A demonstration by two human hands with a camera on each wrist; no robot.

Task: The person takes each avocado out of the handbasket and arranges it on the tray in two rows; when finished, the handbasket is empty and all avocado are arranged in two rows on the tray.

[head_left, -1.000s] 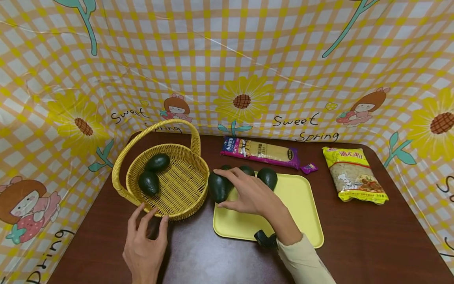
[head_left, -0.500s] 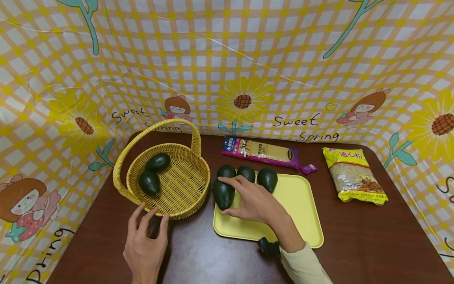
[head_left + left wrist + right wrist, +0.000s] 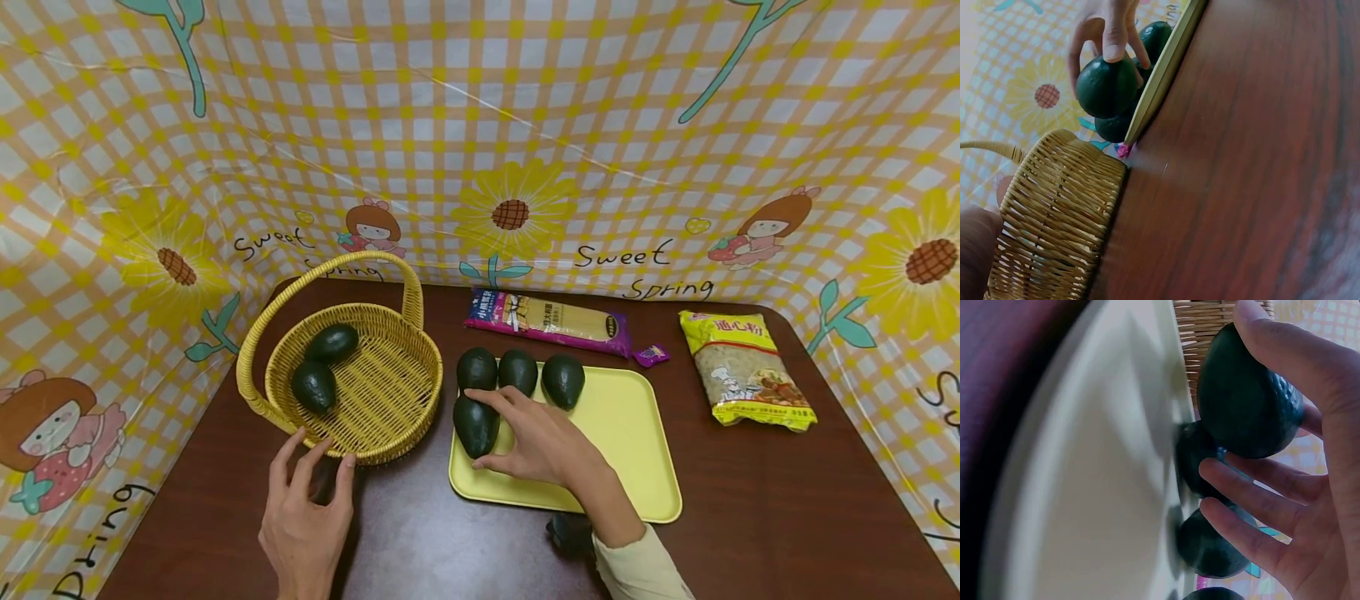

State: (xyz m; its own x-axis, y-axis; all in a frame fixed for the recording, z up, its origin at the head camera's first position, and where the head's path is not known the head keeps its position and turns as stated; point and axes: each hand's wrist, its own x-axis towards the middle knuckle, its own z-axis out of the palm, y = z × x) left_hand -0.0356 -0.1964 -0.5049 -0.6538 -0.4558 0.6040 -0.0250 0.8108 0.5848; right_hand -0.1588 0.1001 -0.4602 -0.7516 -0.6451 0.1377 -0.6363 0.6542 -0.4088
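My right hand holds a dark green avocado between thumb and fingers over the left part of the yellow tray. In the right wrist view, the held avocado appears above others at the tray's far side. Three more avocados form a row along the tray's back edge, one at the left, one in the middle, one at the right. Fingertips of my left hand rest at the near rim of the wicker basket, fingers relaxed. Two avocados lie inside the basket.
Behind the tray lies a long purple pack of noodles, with a small purple packet beside it. A yellow bag of pasta is at the right. The basket's tall handle arches over its left side. Patterned cloth encloses the table's back and sides.
My right hand has brought the avocado from near the basket's right side toward me and slightly right, over the tray. The back row now shows fully. My left hand has stayed at the basket.
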